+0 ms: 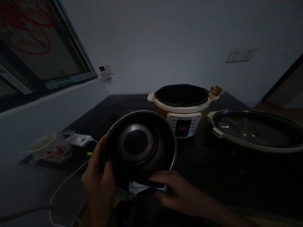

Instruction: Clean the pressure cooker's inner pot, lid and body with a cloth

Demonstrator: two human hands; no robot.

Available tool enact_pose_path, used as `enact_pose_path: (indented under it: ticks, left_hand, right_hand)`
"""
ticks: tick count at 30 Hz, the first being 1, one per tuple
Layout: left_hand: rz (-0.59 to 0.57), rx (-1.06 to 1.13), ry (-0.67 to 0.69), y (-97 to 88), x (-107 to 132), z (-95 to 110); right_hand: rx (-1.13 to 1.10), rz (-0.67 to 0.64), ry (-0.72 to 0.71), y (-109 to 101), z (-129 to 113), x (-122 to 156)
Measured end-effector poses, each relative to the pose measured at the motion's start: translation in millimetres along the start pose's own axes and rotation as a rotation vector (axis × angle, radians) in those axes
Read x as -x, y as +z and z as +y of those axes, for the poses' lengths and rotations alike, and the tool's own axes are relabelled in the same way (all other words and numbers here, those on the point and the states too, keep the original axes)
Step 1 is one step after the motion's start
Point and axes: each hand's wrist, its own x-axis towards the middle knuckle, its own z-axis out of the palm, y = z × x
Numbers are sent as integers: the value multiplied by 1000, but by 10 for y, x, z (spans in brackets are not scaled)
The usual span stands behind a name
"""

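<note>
A dark round inner pot [163, 148] is tilted so that its hollow inside faces me, with a pale ring at the bottom. My left hand [100, 179] grips its left rim, thumb inside and fingers around the outside. Pinched in my right hand [171, 189] is a folded cloth [139, 187], dark with a white part. The cloth lies at the pot's lower rim. Behind the pot stands an electric cooker [201, 115] with its lid off and a control panel in front.
A glass lid [255, 130] with a pale rim lies at the right on the dark table [227, 176]. To the left are a paper bowl in a plastic bag [50, 148] and a white power strip [81, 139] with a cable hanging down. A wall stands behind.
</note>
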Motion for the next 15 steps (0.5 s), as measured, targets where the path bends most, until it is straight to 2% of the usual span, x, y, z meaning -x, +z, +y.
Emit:
enact_pose_path:
  ticks: [5,8,10,12,15]
  left_hand:
    - [-12,164,-82,1,-84,-59]
    - [30,210,-118,12,-120,-62]
    - [57,203,-115,22,-145,-62]
    - [79,203,-102,34,-176,-61]
    - [113,196,-94,53,-231,-39]
  right_hand:
    - [-302,575,223,113,271,176]
    - [-516,838,368,43,430,295]
    - [-586,938,412,-63,495,384]
    - [-582,973,414,-171,546,467]
    - [-489,904,419,-276,628,556]
